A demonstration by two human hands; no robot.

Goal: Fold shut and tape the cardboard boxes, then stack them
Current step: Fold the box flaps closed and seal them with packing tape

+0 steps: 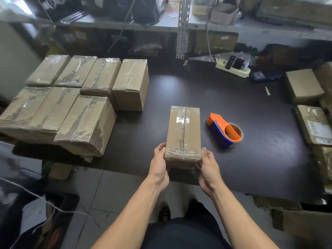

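A taped cardboard box (183,132) lies lengthwise at the near middle of the dark table (251,159), clear tape along its top seam. My left hand (159,165) grips its near left corner and my right hand (206,168) grips its near right corner, fingers curled under the near end. An orange and blue tape dispenser (224,131) rests on the table just right of the box. Several taped boxes (86,121) stand in two rows at the table's left; the nearest one overhangs the front edge.
More cardboard boxes (303,87) pile along the table's right edge. A yellow power strip (233,68) and a handheld scanner (265,75) lie at the back. Shelving (182,27) rises behind the table. A white cable (45,200) crosses the floor at left.
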